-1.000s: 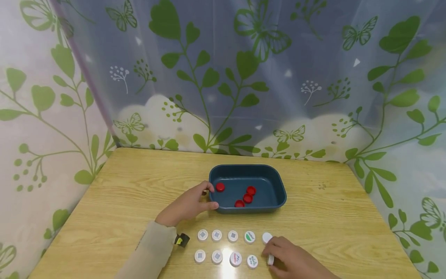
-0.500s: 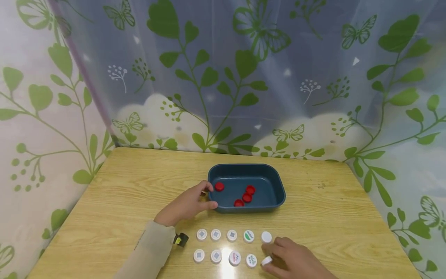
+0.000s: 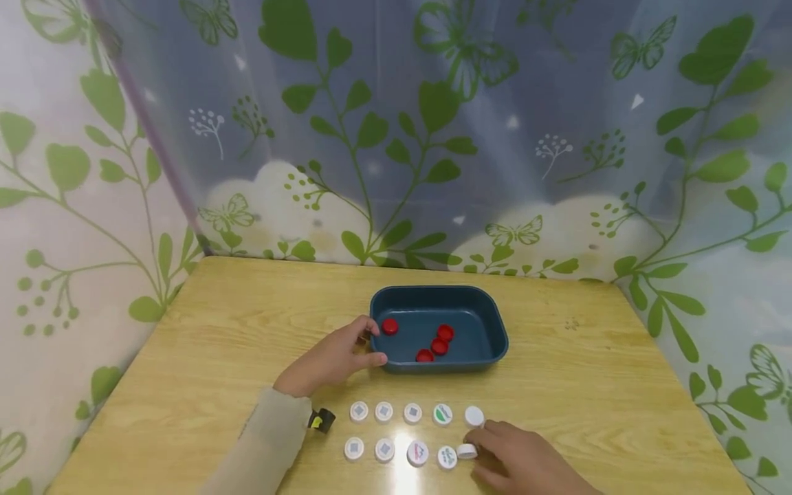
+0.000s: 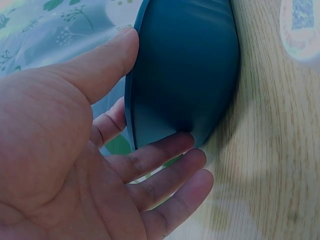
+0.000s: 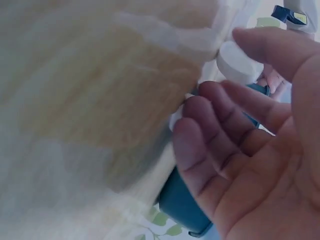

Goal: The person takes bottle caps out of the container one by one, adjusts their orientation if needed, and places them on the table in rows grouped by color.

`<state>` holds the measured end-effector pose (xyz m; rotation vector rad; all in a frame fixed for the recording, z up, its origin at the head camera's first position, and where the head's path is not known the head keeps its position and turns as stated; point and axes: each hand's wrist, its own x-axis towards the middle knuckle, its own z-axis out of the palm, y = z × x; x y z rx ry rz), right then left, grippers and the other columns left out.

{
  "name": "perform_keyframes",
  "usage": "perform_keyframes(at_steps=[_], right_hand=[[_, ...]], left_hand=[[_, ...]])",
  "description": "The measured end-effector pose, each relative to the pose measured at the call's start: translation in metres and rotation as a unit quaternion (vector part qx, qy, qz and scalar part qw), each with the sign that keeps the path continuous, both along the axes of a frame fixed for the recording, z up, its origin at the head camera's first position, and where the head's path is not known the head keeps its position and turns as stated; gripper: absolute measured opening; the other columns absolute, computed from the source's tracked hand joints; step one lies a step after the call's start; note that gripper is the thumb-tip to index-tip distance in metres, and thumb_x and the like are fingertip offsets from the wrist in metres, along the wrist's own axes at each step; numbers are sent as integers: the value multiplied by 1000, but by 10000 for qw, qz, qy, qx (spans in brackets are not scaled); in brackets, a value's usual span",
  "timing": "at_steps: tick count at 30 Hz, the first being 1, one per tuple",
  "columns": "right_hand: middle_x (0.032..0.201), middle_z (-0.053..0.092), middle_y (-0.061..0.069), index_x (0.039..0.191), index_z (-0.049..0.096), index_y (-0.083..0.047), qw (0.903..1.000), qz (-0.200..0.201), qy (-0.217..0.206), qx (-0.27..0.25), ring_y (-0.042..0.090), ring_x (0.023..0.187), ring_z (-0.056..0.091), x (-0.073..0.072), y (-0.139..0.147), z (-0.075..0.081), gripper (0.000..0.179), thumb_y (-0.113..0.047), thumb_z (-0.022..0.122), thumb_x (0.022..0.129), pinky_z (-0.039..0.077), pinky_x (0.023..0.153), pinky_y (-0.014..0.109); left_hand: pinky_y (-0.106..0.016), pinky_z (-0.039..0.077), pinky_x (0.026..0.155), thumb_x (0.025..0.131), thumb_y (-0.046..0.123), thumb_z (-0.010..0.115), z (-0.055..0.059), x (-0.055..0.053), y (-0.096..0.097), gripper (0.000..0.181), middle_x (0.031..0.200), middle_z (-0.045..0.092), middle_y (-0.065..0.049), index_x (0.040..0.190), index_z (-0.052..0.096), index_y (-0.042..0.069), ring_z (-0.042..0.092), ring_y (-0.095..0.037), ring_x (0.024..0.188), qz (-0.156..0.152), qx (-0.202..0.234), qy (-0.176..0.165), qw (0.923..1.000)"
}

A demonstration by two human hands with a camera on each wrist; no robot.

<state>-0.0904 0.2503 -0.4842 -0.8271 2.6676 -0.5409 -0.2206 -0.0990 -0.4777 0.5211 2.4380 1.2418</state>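
A dark blue plastic basin (image 3: 439,366) stands on the wooden table. My left hand (image 3: 337,354) holds its left end, thumb on the front rim and fingertips round the back of that end. Several red bottle caps (image 3: 440,346) lie inside the basin. In front of it, white bottle caps (image 3: 384,412) lie in two rows, some with printed tops. My right hand (image 3: 516,457) is at the right end of the rows, thumb and index finger apart. A tilted white cap (image 3: 467,451) is right at its fingertips, beside the blue-printed cap (image 3: 447,456); in the right wrist view this cap (image 5: 239,62) appears between thumb and index finger.
A patterned curtain (image 3: 396,137) with leaves and butterflies hangs behind the table (image 3: 594,385) and at both sides. A black strap piece with a yellow mark (image 3: 322,420) shows at the left wrist.
The cap at my right hand has moved left, up to the lower row, and my right thumb and index finger have spread apart from it. The left hand stays at the basin.
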Motion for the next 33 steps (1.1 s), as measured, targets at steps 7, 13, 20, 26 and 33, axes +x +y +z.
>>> perform_keyframes(at_steps=[7,13,20,26,33], right_hand=[[94,52,-23,108,66,-31,9984,282,404,-271,-5,77,47,-2,-8,2,11,-40,66,102,49,70,21],[83,45,-21,90,60,-32,9989,41,449,88,-1,69,43,-4,-6,5,16,-32,74,97,42,64,21],[90,55,-22,100,67,-28,9996,-39,273,10,-3,75,48,-2,2,7,9,-23,73,97,49,69,24],[93,56,-22,110,70,-27,9995,101,-252,159,-2,75,49,0,3,8,17,-33,74,95,49,70,26],[90,55,-22,107,68,-29,9995,233,-229,6,-2,74,48,1,6,5,12,-35,72,98,48,69,24]], left_hand=[[-39,48,91,96,43,73,2,0,1,46,118,62,-3,130,53,19,56,-21,107,120,-24,-69,9999],[-39,48,89,96,42,74,1,0,1,46,114,61,-3,129,53,17,56,-21,104,86,-6,-34,10000],[-39,48,89,97,41,73,2,-2,1,45,113,61,-2,129,53,17,56,-21,104,44,53,-3,10000],[-39,49,90,98,41,72,1,-1,1,47,113,63,-1,131,51,16,58,-19,106,-16,56,-38,10000],[-39,49,89,98,41,72,0,-1,1,47,112,64,-1,131,51,15,59,-20,106,-14,75,-66,9999]])
